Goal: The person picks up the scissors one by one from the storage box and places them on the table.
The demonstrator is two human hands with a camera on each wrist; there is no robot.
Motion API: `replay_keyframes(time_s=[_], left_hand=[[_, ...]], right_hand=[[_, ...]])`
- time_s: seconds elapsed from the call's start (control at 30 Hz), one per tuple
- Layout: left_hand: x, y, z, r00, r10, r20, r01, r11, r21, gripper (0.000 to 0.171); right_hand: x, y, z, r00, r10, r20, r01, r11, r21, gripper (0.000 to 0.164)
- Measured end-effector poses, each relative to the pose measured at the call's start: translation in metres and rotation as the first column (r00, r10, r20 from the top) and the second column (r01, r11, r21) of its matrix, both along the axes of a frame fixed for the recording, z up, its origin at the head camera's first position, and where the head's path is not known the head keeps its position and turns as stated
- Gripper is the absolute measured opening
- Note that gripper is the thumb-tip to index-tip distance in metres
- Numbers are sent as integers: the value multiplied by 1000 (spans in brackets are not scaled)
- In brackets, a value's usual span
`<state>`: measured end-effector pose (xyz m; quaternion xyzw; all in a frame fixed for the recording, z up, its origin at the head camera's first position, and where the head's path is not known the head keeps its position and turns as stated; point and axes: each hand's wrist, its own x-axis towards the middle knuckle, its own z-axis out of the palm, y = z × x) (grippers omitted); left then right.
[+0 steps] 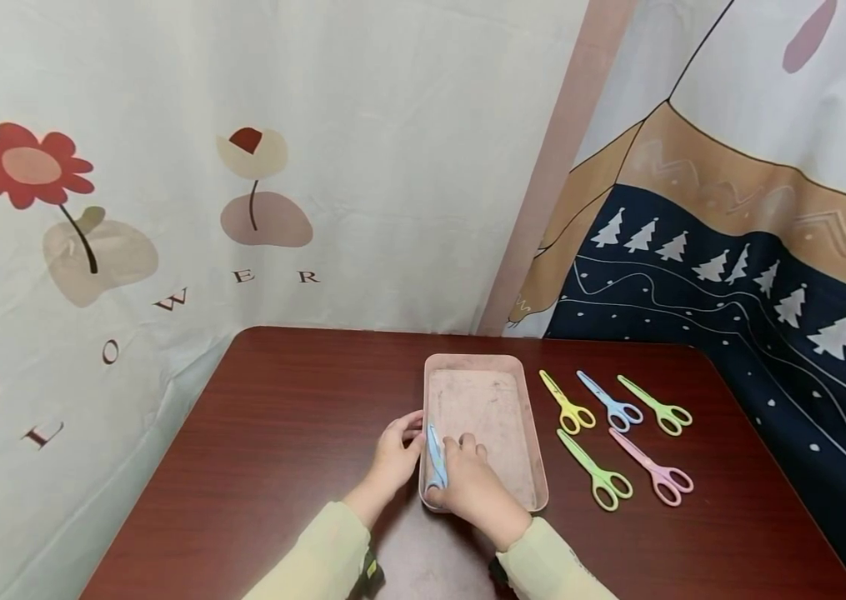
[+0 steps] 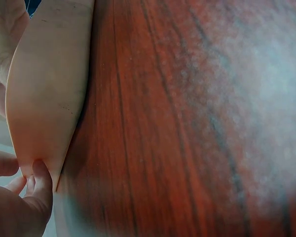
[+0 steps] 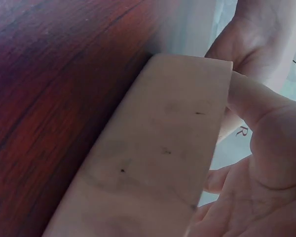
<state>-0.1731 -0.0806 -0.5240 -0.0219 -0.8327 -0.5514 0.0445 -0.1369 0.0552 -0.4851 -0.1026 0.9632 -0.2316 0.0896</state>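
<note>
A pale pink tray (image 1: 484, 358) stands on the table. Along its inner left wall, a pair of light blue scissors (image 1: 433, 450) leans with the blades toward the far end. My right hand (image 1: 471, 483) reaches in over the near rim and pinches the scissors near the handles; its fingers partly hide them. At the tray's left side, my left hand (image 1: 392, 457) holds the wall. In the left wrist view, fingertips (image 2: 41, 173) of the left hand press the tray's outer wall (image 2: 49, 89). The right wrist view shows the near wall (image 3: 153, 133) beside the right palm (image 3: 278, 153).
Right of the tray lie yellow scissors (image 1: 567, 403), another blue pair (image 1: 610, 402), two green pairs (image 1: 655, 405) (image 1: 593, 472) and pink scissors (image 1: 651, 467). All rest on the dark red-brown table (image 1: 302, 392). Printed curtains (image 1: 362, 167) hang behind it.
</note>
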Motion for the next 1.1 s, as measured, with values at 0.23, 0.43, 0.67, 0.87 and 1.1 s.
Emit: replay_keyframes(time_s=[0.23, 0.43, 0.67, 0.87, 1.1], left_hand=[[0, -1, -1, 1000, -3, -8, 3, 1000, 0, 38], [1, 1, -1, 1000, -6, -17, 6, 1000, -2, 38], [0, 1, -1, 1000, 0, -13, 0, 1000, -1, 38], [0, 1, -1, 1000, 1, 5, -1, 1000, 7, 37], [0, 1, -1, 1000, 1, 0, -1, 1000, 0, 38]], right_hand=[[1, -2, -3, 1000, 5, -12, -4, 999, 48, 81], [0, -5, -6, 998, 15, -55, -10, 996, 89, 67], [-3, -10, -8, 996, 45, -83, -34, 992, 125, 55], [-4, -11, -11, 996, 42, -85, -31, 991, 129, 55], [-2, -8, -10, 997, 20, -81, -12, 994, 106, 59]])
